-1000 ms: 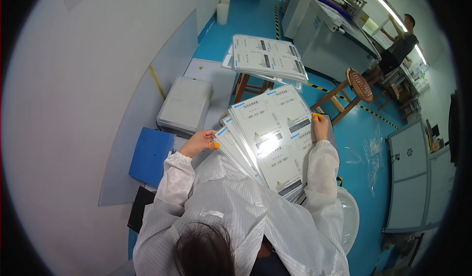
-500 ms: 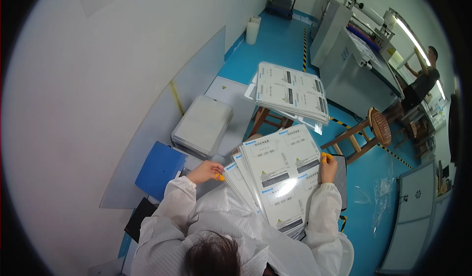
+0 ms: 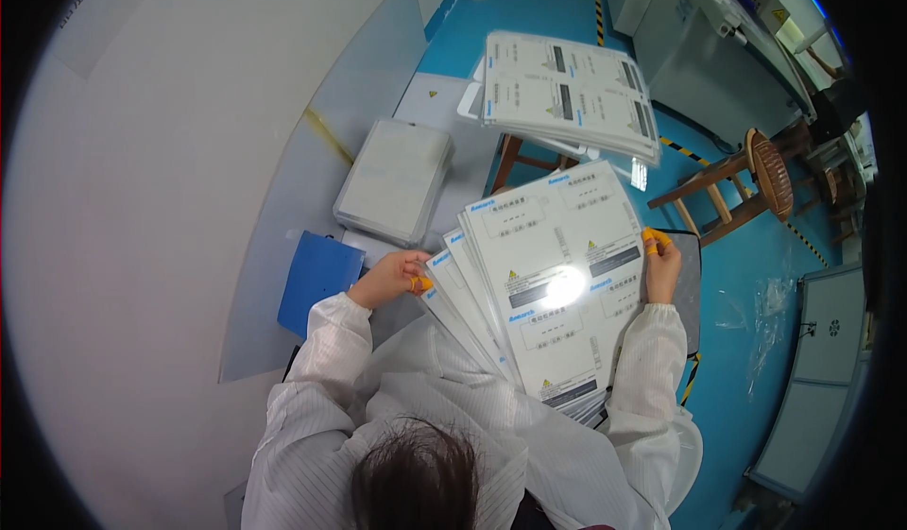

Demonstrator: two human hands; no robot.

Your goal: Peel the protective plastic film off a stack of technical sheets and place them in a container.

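Note:
Across my lap lies a fanned stack of white printed label sheets [image 3: 576, 247], with blue marks, dark bars and yellow warning triangles; a bright glare sits on the top sheet. My left hand [image 3: 385, 281], fingers closed, pinches the corner of the lowest fanned sheets at the stack's left side. At the opposite edge my right hand [image 3: 662, 267] is closed on the sheets near their upper right corner. Yellow finger covers show on both hands. Which sheets each hand holds cannot be counted.
Beyond the lap stack, another pile of printed sheets [image 3: 567, 86] rests on a wooden stool [image 3: 507, 163]. A stack of pale sheets [image 3: 395, 179] and a blue folder [image 3: 319, 282] lie at left by the wall. Right stand a cane-seat stool [image 3: 770, 176] and a large grey machine [image 3: 709, 58].
The view has tilted down, so the stools, stacks and machine sit higher in the picture. Both hands keep their places on the sheet edges.

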